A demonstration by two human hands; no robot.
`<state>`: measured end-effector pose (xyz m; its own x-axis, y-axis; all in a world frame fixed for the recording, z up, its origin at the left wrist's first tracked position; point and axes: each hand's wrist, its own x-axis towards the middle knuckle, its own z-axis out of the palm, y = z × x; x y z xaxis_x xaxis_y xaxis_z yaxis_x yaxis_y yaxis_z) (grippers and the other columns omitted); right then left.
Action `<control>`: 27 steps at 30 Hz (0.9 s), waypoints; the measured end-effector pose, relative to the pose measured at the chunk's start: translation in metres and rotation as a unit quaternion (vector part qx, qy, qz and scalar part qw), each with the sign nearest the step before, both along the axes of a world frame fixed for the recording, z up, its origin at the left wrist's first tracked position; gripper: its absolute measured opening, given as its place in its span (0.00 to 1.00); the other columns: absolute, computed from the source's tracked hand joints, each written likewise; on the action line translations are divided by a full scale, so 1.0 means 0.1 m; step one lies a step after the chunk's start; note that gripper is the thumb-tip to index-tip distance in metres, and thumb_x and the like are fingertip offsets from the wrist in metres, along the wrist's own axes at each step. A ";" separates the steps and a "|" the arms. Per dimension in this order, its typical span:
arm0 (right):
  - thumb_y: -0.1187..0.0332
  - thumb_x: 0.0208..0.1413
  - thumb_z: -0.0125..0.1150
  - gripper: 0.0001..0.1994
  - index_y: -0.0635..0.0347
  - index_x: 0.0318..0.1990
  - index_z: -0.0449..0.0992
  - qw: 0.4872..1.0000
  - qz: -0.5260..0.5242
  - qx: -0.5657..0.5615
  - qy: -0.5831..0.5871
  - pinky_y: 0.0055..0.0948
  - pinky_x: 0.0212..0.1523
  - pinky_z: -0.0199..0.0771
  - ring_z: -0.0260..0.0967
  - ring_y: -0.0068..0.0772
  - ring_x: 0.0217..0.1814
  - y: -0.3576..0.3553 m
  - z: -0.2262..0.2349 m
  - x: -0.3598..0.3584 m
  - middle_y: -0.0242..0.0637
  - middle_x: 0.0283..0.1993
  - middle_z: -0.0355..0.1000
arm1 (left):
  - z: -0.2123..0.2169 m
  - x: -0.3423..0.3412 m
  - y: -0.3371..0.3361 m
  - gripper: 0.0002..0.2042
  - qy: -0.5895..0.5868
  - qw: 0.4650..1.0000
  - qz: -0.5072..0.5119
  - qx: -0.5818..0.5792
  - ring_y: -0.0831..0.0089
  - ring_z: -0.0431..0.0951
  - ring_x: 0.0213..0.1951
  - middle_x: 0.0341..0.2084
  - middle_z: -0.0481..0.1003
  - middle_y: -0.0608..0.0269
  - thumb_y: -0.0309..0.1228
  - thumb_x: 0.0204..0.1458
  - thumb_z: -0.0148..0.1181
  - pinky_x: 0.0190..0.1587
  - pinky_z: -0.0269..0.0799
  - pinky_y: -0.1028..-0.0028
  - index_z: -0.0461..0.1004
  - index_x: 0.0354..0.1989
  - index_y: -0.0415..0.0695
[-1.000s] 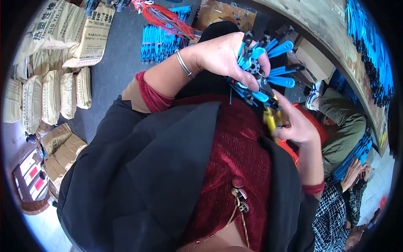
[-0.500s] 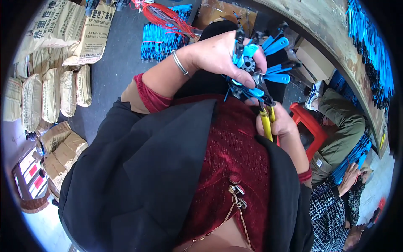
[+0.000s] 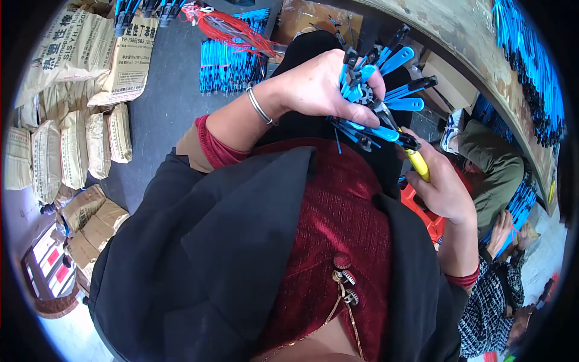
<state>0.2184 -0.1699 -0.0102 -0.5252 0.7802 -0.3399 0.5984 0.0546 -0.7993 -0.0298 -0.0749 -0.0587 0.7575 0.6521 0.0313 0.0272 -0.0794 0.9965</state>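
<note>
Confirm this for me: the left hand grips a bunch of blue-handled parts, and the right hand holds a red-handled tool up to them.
Not quite. In the head view the left hand does grip the bunch of blue-handled parts, but the tool in the right hand has a yellow handle, not a red one. Its dark tip meets the bunch.

The left hand (image 3: pixel 319 84) closes over the middle of a bundle of blue-handled tools (image 3: pixel 377 99), so how many it holds cannot be counted. The right hand (image 3: pixel 443 193) covers most of a yellow-handled tool (image 3: pixel 417 164) (only the upper part of the handle shows), and its tip is lost among the blue handles. The person's own red and black clothing hides whatever lies beneath it. Another person (image 3: pixel 494 175) at the right is partly hidden, their hands too small to read. The sacks (image 3: pixel 72 145) at left blur toward the rim.
</note>
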 end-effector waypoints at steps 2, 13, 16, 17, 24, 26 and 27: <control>0.77 0.47 0.54 0.17 0.67 0.47 0.66 0.998 -0.038 -0.042 -0.022 0.32 0.44 0.65 0.67 0.41 0.43 0.01 0.03 -0.05 0.48 0.41 0.68 | 0.01 -0.02 0.01 0.13 0.006 1.000 -0.007 -0.016 0.72 0.73 0.35 0.31 0.74 0.62 0.24 0.35 0.69 0.41 0.69 0.73 0.75 0.32 0.39; 0.73 0.49 0.56 0.13 0.66 0.43 0.69 0.992 -0.119 0.035 -0.030 0.37 0.35 0.68 0.69 0.52 0.34 -0.13 -0.35 -0.23 0.52 0.30 0.70 | 0.02 -0.01 -0.02 0.12 -0.019 0.999 0.026 -0.030 0.72 0.73 0.36 0.30 0.74 0.61 0.24 0.37 0.68 0.42 0.69 0.73 0.74 0.31 0.39; 0.70 0.51 0.56 0.09 0.69 0.35 0.70 0.994 -0.092 0.044 -0.050 0.37 0.29 0.65 0.66 0.47 0.25 -0.02 -0.03 -0.11 0.50 0.24 0.68 | 0.02 -0.02 -0.04 0.12 0.012 1.000 0.005 -0.010 0.72 0.73 0.36 0.30 0.74 0.62 0.24 0.38 0.68 0.42 0.68 0.74 0.74 0.32 0.39; 0.72 0.50 0.56 0.10 0.69 0.38 0.70 0.991 -0.055 0.081 -0.087 0.38 0.31 0.67 0.67 0.50 0.28 0.04 0.08 -0.09 0.51 0.26 0.69 | 0.00 0.00 -0.03 0.12 0.026 1.000 -0.006 0.001 0.73 0.73 0.36 0.30 0.73 0.62 0.24 0.38 0.67 0.43 0.68 0.75 0.74 0.33 0.39; 0.79 0.42 0.55 0.16 0.67 0.44 0.70 0.952 0.019 0.158 -0.260 0.43 0.34 0.69 0.70 0.54 0.34 0.19 0.38 -0.16 0.54 0.31 0.70 | 0.02 0.02 0.01 0.13 -0.003 0.999 0.013 0.041 0.76 0.72 0.32 0.27 0.73 0.63 0.28 0.40 0.66 0.39 0.68 0.76 0.72 0.35 0.40; 0.78 0.44 0.55 0.17 0.68 0.45 0.69 0.950 -0.006 0.175 -0.258 0.43 0.35 0.70 0.70 0.54 0.34 0.17 0.24 -0.15 0.54 0.32 0.71 | 0.00 0.04 0.06 0.14 -0.004 0.999 0.043 0.029 0.78 0.72 0.30 0.26 0.73 0.63 0.31 0.39 0.65 0.36 0.69 0.76 0.72 0.34 0.40; 0.76 0.45 0.56 0.17 0.68 0.46 0.69 0.954 -0.025 0.202 -0.220 0.42 0.35 0.70 0.70 0.53 0.34 0.19 0.10 -0.12 0.55 0.33 0.71 | -0.04 0.05 0.10 0.14 0.006 0.998 0.055 0.022 0.78 0.72 0.30 0.26 0.73 0.63 0.31 0.39 0.65 0.37 0.69 0.76 0.72 0.34 0.40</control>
